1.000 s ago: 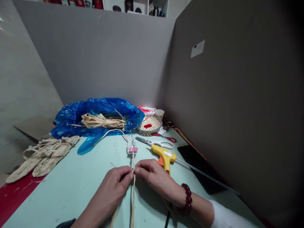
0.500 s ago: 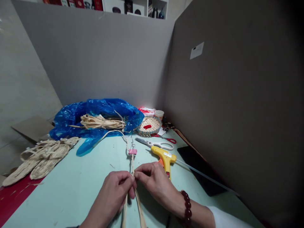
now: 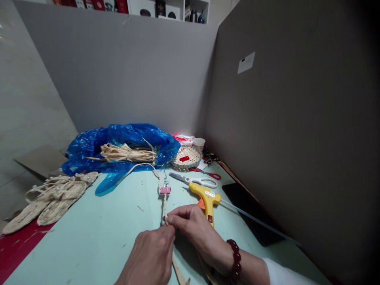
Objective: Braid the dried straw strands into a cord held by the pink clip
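Observation:
A thin straw braid (image 3: 165,204) runs toward me from a pink binder clip (image 3: 165,190) on the pale green table. My right hand (image 3: 194,227), with a dark red bead bracelet at its wrist, pinches the braid between thumb and forefinger just below the clip. Close against it, my left hand (image 3: 151,253) is closed at the braid's near end, its back turned up and its fingertips mostly hidden. Loose raffia strands (image 3: 179,271) hang below the hands, one of them passing under my right hand.
Right of my hands lies a yellow glue gun (image 3: 209,198), with white-handled scissors (image 3: 203,181) beyond it. A raffia bundle (image 3: 127,152) rests on a blue plastic bag (image 3: 139,132) beside a woven basket (image 3: 190,156). Woven sandals (image 3: 62,198) lie at left. Grey panels (image 3: 133,71) enclose the back.
My left hand has turned over, back up, and moved slightly nearer me and right. The strands have shifted; one now trails under my right hand, which still pinches the braid.

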Motion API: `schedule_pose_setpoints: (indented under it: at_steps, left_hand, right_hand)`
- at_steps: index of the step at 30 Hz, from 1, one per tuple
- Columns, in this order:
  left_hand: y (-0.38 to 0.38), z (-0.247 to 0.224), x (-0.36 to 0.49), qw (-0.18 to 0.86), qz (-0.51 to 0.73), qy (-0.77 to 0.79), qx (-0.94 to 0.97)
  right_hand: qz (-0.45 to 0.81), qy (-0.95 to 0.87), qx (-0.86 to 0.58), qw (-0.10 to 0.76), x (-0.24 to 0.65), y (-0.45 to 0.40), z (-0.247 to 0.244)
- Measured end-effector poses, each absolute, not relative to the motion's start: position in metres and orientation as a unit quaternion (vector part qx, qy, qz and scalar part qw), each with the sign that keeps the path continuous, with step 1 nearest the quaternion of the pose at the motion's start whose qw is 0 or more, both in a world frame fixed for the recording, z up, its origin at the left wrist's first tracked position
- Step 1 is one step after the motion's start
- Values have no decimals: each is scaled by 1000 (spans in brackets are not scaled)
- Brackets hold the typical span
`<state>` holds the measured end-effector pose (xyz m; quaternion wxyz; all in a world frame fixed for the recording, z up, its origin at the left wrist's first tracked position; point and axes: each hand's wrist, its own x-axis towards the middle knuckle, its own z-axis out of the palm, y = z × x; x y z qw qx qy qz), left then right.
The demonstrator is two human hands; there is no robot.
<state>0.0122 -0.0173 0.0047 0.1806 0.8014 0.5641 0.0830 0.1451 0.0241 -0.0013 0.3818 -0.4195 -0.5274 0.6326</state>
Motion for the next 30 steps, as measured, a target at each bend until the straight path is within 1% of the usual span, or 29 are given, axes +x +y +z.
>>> schedule_pose_setpoints:
  at_steps: [3,5,7,10,11,12,14,15,17,21,24,27,30]
  left_hand:
    - [-18,9,13,188,89,547,811]
    - [-18,14,11,197,125,545,806]
    - [-15,18,5,215,199,568,769]
    - [-5,18,-6,267,342,628,646]
    - [-1,15,-9,313,371,626,611]
    - [3,12,-11,389,378,608,579]
    - [10,4,-11,536,362,537,541]
    - [12,1,-10,580,356,510,526]
    - [15,-2,-7,624,362,485,495]
    - [15,2,-5,650,377,490,442]
    - [15,3,-9,650,352,494,457]
    - [17,1,-11,604,329,526,500]
    - [17,0,-11,521,309,563,562]
  right_hand:
    - [641,-515,-421,382,145,24,-2]
    - [641,-511,-421,389,146,24,-2]
    - [634,-519,-412,399,146,25,-1]
    - [623,-537,-411,394,147,25,1]
    - [624,-539,-409,391,148,25,1]
    - [629,-539,-403,390,148,24,1]
    - [639,-540,-380,395,149,24,1]
    - [641,-544,-367,398,149,24,0]
    - [635,-557,-356,400,149,25,0]
    - [584,-614,-374,377,152,26,1]
    - [497,-693,-397,339,155,25,5]
    - [369,-776,-419,293,156,20,7]
    - [228,-830,-451,238,156,14,6]
